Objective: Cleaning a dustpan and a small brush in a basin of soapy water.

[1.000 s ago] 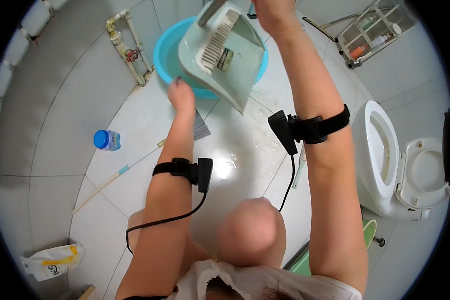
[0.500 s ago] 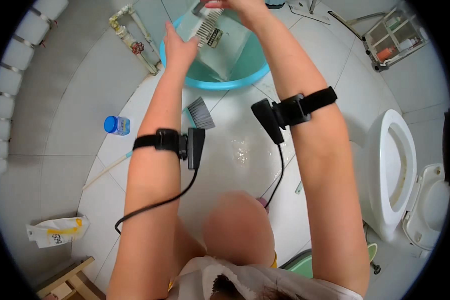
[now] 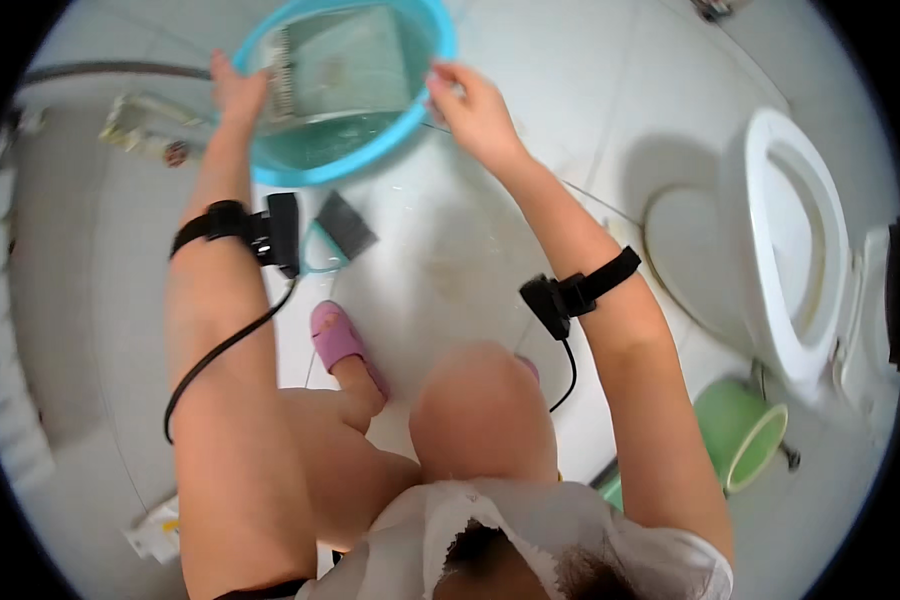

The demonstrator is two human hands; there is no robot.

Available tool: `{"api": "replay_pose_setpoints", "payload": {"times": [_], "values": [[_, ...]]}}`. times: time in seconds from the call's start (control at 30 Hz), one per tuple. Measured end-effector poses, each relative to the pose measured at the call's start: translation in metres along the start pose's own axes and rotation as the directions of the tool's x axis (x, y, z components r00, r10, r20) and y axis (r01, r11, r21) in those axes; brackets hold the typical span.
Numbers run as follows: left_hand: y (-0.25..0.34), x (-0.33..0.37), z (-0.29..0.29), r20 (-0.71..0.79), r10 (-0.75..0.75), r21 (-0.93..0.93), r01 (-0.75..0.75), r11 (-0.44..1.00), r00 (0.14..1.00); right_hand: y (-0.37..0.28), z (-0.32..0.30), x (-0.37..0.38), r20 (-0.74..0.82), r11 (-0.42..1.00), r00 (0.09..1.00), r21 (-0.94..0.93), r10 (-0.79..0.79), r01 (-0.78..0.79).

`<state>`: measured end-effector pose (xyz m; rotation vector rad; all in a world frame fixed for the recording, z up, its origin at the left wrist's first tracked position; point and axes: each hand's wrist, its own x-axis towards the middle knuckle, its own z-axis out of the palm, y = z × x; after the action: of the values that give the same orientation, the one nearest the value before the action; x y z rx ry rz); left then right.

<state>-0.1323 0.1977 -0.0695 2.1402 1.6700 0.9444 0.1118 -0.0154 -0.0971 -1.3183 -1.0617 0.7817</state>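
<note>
— What fills the right of the frame?

— A white toilet (image 3: 785, 235), lid up against the right edge, half cut off by the dark rim. Below it a green bin (image 3: 740, 430) stands on the tiled floor (image 3: 530, 130), probably kept there to be within reach of the seat.

— And the big thing at the top?

— A blue plastic basin (image 3: 390, 130) at upper centre, holding water, with a grey dustpan (image 3: 345, 70) lying sunk inside it, toothed edge toward the left. Its far rim runs out of the frame.

— How are the hands set?

— The left hand (image 3: 235, 95) is at the basin's left rim beside the dustpan's teeth; the fingers go out of sight, so I cannot tell whether they grip anything. The right hand (image 3: 475, 110) has its fingers curled over the right rim, pinching it, seemingly to steady the basin.

— Anything smaller?

— A dark hand brush (image 3: 335, 235) lies on the floor just below the basin, and a pink slipper (image 3: 340, 340) is on the foot beneath it. The objects at upper left are too blurred to name.
</note>
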Motion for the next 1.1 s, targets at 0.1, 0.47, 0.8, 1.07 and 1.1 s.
{"api": "replay_pose_setpoints", "payload": {"times": [0.1,0.47,0.8,1.07,1.1], "values": [[0.000,-0.003,0.045,0.161,-0.054,0.029,0.050,0.998,0.985,0.102,-0.089,-0.085,-0.121,0.843,0.966,-0.472,0.227,-0.257],[0.041,-0.034,0.124,0.696,-0.023,0.060,-0.026,0.998,0.718,0.129,-0.169,-0.265,-0.540,0.009,0.413,-0.600,0.733,-0.800],[0.007,0.001,0.163,0.627,0.057,-0.018,-0.059,0.998,0.777,0.004,-0.150,-0.135,-0.181,0.370,0.913,-0.872,0.366,-0.321],[0.006,-0.014,0.144,0.873,-0.105,0.252,-0.255,0.933,0.477,-0.113,-0.073,-0.031,-0.078,0.327,0.909,-0.918,0.408,-0.225],[0.003,-0.012,0.140,0.873,-0.110,0.254,-0.249,0.935,0.476,-0.120,-0.063,-0.018,-0.027,0.273,0.921,-0.951,0.388,-0.143]]}}
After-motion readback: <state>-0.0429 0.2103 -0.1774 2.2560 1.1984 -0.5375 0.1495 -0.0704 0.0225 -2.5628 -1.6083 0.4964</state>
